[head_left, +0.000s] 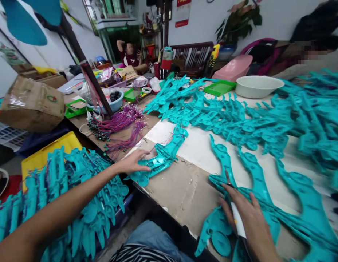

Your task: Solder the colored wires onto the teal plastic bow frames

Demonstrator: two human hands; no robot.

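My left hand [133, 162] reaches over a teal plastic part [165, 154] at the table's edge, its thumb and fingers apart. Thin red and purple wires lie across that part. In my right hand [251, 214] is a soldering iron [238, 218] with a white and black handle, its dark tip pointing away from me over more teal parts. One teal piece with a round disc [220, 242] lies just left of this hand. Close by on the right, several long curved teal parts [256, 174] are laid out side by side.
Wire bundles [120, 125] lie at the table's left, before a blue basin [114, 103]. Teal parts hang over a yellow crate [54, 145] on my left. Teal piles [234, 116], a green tray [220, 87] and a white basin [259, 86] stand farther back. Two people sit beyond.
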